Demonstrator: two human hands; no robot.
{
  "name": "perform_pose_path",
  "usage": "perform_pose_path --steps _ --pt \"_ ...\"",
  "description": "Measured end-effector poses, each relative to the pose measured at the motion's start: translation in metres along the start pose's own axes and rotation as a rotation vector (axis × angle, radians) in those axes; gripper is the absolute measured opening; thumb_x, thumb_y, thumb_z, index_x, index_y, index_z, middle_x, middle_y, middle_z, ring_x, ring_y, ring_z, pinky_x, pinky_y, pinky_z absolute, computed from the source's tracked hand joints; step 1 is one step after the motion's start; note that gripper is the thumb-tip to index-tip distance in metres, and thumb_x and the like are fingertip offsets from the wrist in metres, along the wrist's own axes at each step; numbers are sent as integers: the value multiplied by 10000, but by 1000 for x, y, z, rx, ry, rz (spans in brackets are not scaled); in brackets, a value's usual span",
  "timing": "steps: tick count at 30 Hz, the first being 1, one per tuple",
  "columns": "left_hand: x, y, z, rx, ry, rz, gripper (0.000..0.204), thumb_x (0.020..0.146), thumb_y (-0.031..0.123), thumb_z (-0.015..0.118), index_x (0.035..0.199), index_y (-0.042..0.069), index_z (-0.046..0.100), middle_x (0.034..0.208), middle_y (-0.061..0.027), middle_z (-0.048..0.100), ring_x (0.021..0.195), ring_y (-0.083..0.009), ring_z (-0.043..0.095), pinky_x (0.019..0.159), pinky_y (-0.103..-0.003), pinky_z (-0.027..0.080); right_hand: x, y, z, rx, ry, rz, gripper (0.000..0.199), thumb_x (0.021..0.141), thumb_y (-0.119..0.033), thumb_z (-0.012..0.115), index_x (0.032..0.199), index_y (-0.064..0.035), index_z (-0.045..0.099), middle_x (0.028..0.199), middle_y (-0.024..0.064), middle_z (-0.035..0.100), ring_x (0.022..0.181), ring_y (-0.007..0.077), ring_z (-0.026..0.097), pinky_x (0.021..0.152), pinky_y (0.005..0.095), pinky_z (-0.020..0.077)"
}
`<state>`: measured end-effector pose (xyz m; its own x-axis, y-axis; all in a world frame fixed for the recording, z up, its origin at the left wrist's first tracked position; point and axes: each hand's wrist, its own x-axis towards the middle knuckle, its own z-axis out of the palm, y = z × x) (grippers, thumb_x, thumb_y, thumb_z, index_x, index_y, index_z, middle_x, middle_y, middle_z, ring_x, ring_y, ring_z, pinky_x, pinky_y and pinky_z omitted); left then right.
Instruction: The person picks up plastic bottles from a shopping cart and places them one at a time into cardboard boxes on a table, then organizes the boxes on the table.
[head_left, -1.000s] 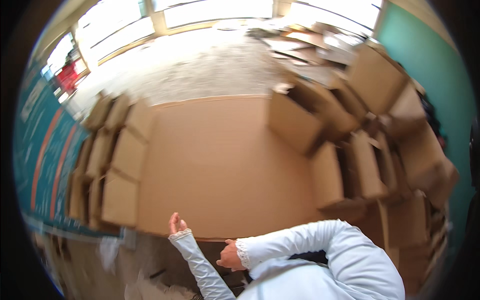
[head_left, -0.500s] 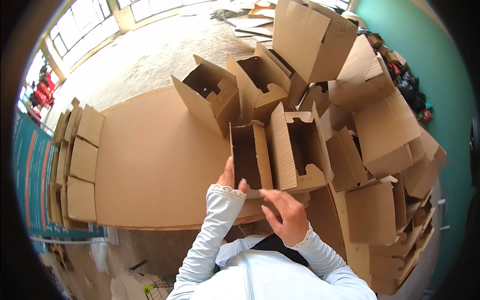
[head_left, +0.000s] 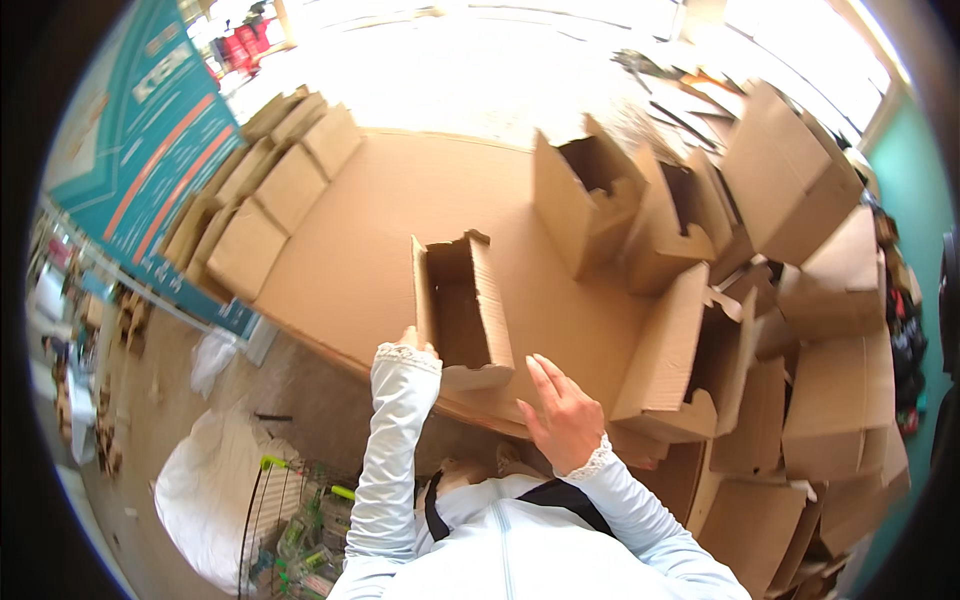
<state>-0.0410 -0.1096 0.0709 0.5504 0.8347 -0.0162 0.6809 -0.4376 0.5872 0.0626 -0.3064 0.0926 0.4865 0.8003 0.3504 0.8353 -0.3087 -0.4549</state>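
Note:
In front of me a narrow brown cardboard box (head_left: 498, 335) stands with its top uncovered and its dark inside showing. My left hand (head_left: 412, 342) is at its near left corner, fingers bent round the wall's edge and partly hidden by the cuff. Beside the near right corner is my right hand (head_left: 565, 412), fingers stretched out and holding nothing; a small gap seems to separate it from the box. To the right stands another uncovered box (head_left: 645, 365), with cut-out notches in its end walls.
The boxes rest on a cardboard-covered table (head_left: 390, 190). Stacked small cartons (head_left: 290, 190) line its left end beside a teal banner (head_left: 150, 150). More uncovered boxes (head_left: 590, 215) crowd the right side. A wire basket with bottles (head_left: 290, 540) and a white sack (head_left: 215, 490) are at lower left.
The narrow box has moved left, away from the notched box, with my left hand at its corner. My view has turned left, showing more of the banner and the floor at left.

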Motion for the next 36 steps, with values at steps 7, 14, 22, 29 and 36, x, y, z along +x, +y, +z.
perform_pose_path --steps 7,14,22,29,36 --pt "2 -40 -24 218 115 -21 475 849 437 549 1146 67 571 839 -254 624 780 -398 606 704 -470 483 18 -75 9 393 -193 -321 253 768 -145 687 987 -39 620 913 101 657 814 264 625 697 333 512" --pt "40 -79 -129 -931 244 -180 444 920 287 476 1311 92 396 1010 -147 623 611 -171 614 500 -250 521 -12 -209 83 667 -592 -846 475 735 -253 694 1090 -18 484 988 115 510 932 270 515 808 345 461" --pt "156 -244 -249 -816 561 -190 505 895 457 512 1196 56 448 946 -166 628 641 -213 639 508 -328 524 46 -303 86 799 -104 -765 139 784 -66 572 854 -19 462 841 116 498 828 287 496 711 367 400" --pt "156 -277 -366 329 895 -150 404 873 383 502 940 7 634 875 -155 664 831 -331 622 740 -405 475 37 -307 55 1600 -803 -706 83 849 -15 513 851 -8 430 704 106 470 645 265 474 603 336 385" --pt "77 -222 -438 -1074 1015 345 212 871 196 608 979 20 654 854 -39 636 653 -61 513 578 -187 432 35 -276 67 936 -740 -934 119 823 -104 535 861 -4 483 785 107 510 687 295 533 612 378 423"
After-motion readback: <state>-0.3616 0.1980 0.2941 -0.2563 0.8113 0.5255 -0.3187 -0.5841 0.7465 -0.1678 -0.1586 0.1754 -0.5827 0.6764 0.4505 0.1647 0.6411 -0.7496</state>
